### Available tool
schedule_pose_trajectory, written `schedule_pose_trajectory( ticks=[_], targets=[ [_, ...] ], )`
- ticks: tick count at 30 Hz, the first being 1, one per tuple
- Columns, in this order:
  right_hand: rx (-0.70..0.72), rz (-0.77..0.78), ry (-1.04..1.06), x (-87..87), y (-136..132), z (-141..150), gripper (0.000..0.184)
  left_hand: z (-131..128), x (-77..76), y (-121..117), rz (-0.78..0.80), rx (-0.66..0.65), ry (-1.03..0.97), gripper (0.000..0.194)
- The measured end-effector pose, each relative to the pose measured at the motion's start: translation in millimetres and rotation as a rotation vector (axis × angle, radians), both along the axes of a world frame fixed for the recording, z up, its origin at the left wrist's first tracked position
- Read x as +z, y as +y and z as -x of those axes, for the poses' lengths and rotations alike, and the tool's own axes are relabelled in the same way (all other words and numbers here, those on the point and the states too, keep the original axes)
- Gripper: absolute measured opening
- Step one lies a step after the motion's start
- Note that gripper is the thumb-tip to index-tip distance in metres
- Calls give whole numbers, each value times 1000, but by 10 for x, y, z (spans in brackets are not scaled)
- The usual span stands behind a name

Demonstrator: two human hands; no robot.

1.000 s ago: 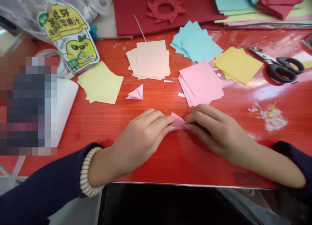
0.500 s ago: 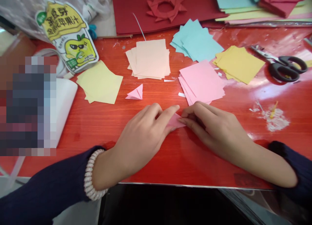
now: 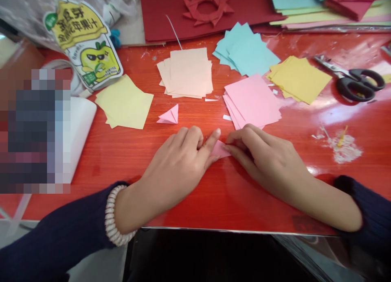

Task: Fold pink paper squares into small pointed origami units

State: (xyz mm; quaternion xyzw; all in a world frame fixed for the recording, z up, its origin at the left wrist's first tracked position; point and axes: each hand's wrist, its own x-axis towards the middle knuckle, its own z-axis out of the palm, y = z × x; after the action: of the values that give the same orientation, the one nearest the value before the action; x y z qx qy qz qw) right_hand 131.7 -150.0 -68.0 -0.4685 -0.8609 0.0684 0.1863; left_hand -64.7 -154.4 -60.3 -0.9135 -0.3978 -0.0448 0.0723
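Observation:
A small folded pink paper [image 3: 220, 149] lies on the red table [image 3: 183, 200] between my two hands. My left hand [image 3: 180, 164] has its fingers curled and its forefinger pressed on the paper's left side. My right hand [image 3: 262, 158] pinches the paper's right edge with closed fingertips. Most of the paper is hidden under the fingers. A finished pink folded piece [image 3: 169, 116] rests a little beyond my left hand. A stack of pink squares [image 3: 252, 101] lies just past my right hand.
Stacks of peach squares [image 3: 187, 72], pale yellow squares [image 3: 126, 103], blue squares [image 3: 246, 50] and yellow squares [image 3: 299, 78] lie farther back. Black scissors [image 3: 354, 82] sit at the right. A juice pouch [image 3: 84, 46] stands at the back left. A dark red folded ring [image 3: 206, 9] lies on red sheets.
My left forefinger has slid forward over the pink paper and my right fingers have closed in on its right edge. Both hands have shifted slightly away from me.

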Motion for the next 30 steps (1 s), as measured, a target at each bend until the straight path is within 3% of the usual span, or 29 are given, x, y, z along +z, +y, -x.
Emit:
schedule_pose_trajectory(
  ticks=[2, 4, 6, 8, 13, 19, 30],
  targets=[
    [37, -49, 2, 9, -3, -25, 12, 5, 7, 8, 11, 3, 9, 47],
    [176, -106, 20, 20, -20, -73, 13, 10, 6, 14, 28, 6, 15, 47],
    [347, -139, 16, 28, -54, -137, 22, 16, 1, 20, 42, 2, 10, 48],
    [418, -156, -26, 30, -96, -199, 34, 23, 0, 27, 54, -14, -2, 49],
    [423, -153, -69, 56, -134, -258, 41, 84, 49, 82, 9, -88, -70, 50],
    [427, -131, -13, 120, -95, -209, 33, 212, 106, 126, -40, -441, -133, 39],
    [429, -71, -59, 131, -87, -347, 33, 288, 135, 166, 37, -457, -169, 33]
  ],
)
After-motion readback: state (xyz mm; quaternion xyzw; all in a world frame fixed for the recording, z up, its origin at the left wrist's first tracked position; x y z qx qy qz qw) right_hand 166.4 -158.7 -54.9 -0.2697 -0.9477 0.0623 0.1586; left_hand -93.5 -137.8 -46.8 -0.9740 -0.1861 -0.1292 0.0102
